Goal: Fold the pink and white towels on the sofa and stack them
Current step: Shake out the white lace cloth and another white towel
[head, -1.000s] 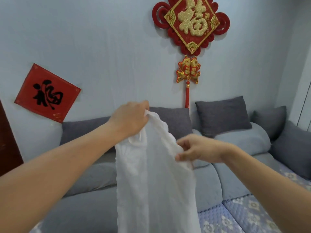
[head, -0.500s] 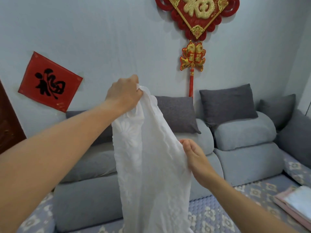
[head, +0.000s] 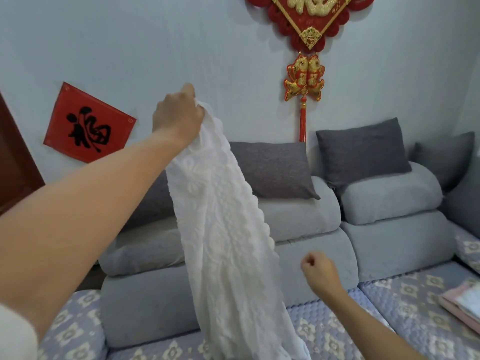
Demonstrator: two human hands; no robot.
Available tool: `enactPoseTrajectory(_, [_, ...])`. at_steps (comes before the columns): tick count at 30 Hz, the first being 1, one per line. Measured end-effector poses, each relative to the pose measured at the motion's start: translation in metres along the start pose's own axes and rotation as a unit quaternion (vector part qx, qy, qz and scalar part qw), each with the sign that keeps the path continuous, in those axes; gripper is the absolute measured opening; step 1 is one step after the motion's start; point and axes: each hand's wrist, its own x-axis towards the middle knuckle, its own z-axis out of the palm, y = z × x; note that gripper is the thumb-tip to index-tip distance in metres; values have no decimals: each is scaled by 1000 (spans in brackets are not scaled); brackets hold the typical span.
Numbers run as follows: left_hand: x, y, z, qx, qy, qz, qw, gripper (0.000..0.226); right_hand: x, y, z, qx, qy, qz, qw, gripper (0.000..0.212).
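I see a pale blue wall with red hangings above a grey sofa lined with dark cushions.

Bare forearms; perhaps a white sleeve at the left arm

Big red and gold knot ornament is hanging on the pale blue wall, with a pair of gold fish and a red tassel dangling under it. A red paper square with a black character is sitting tilted further left. Dark grey pillows are leaning along the back, and a dark brown door is peeking in at the left edge.
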Motion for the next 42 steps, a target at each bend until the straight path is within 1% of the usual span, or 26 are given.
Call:
enactPoseTrajectory(1, [-1, -5, 1, -13, 9, -15, 1000, 20, 4, -1, -4, 60, 12, 18, 998, 15])
enactPoseTrajectory(2, [-2, -8, 1, -23, 13, -28, 999, 21, 5, -5, -7, 122, 1, 29, 992, 11])
enactPoseTrajectory(3, [-2, -10, 2, -30, 14, -34, 999, 22, 5, -12, -6, 169, -22, 25, 985, 6])
enactPoseTrajectory(4, [-2, -8, 3, -34, 14, -31, 999, 22, 4, -20, -2, 191, -43, 2, 981, 6])
enactPoseTrajectory(8, [4, 16, -1, -46, 15, 21, 999, 22, -2, -59, 27, 165, -104, -102, 976, 35])
enactPoseTrajectory(12, [14, 35, -12, -53, 27, 36, 998, 22, 6, -86, 32, 168, -149, -145, 964, 50])
enactPoseTrajectory(13, [16, 35, -14, -54, 32, 34, 997, 22, 8, -88, 31, 165, -147, -152, 963, 52])
enactPoseTrajectory(14, [17, 35, -17, -55, 37, 30, 997, 22, 10, -89, 31, 154, -128, -161, 967, 51])
enactPoseTrajectory(17, [20, 28, -22, -59, 45, 16, 997, 23, 5, -86, 37, 155, -11, -188, 970, 39])
enactPoseTrajectory(18, [20, 26, -23, -58, 46, 12, 997, 23, 1, -87, 40, 162, 7, -198, 967, 37])
enactPoseTrajectory(20, [19, 24, -26, -56, 46, 7, 997, 24, -4, -89, 47, 170, -18, -211, 963, 37])
enactPoseTrajectory(22, [18, 23, -29, -53, 47, 8, 997, 24, -4, -94, 51, 159, -46, -205, 965, 26])
enactPoseTrajectory(24, [19, 22, -32, -51, 51, 8, 997, 24, 0, -98, 48, 145, -28, -199, 969, 10])
enactPoseTrajectory(26, [21, 17, -36, -52, 56, 2, 997, 24, 3, -100, 42, 168, -15, -175, 970, 9])
enactPoseTrajectory(27, [22, 15, -38, -54, 60, -3, 997, 24, 4, -99, 39, 203, -21, -156, 967, 10])
enactPoseTrajectory(29, [23, 13, -41, -58, 67, -9, 996, 24, 2, -100, 34, 275, -89, -122, 950, 32])
enactPoseTrajectory(30, [22, 13, -43, -60, 69, -8, 996, 24, 2, -101, 34, 273, -121, -127, 946, 43])
enactPoseTrajectory(31, [22, 14, -44, -61, 71, -5, 996, 23, 3, -102, 35, 251, -139, -138, 948, 47])
enactPoseTrajectory(32, [22, 15, -45, -61, 71, -2, 996, 23, 6, -102, 39, 235, -142, -147, 950, 41])
enactPoseTrajectory(33, [22, 15, -46, -59, 71, 1, 996, 22, 7, -103, 42, 222, -128, -153, 955, 28])
enactPoseTrajectory(34, [21, 14, -47, -56, 69, 3, 996, 22, 9, -104, 43, 205, -102, -154, 961, 14])
enactPoseTrajectory(35, [21, 13, -48, -54, 68, 3, 996, 22, 10, -103, 42, 182, -81, -155, 968, 7])
enactPoseTrajectory(37, [20, 8, -50, -54, 72, 5, 996, 21, 16, -95, 34, 136, -63, -166, 975, 25])
enactPoseTrajectory(38, [19, 5, -53, -56, 79, 8, 995, 20, 18, -92, 26, 134, -59, -171, 974, 30])
enactPoseTrajectory(40, [17, 2, -59, -71, 101, 23, 992, 17, 28, -85, 7, 194, -75, -139, 968, 28])
enactPoseTrajectory(42, [15, 5, -66, -95, 125, 52, 986, 13, 34, -88, -5, 263, -123, -96, 952, 22])
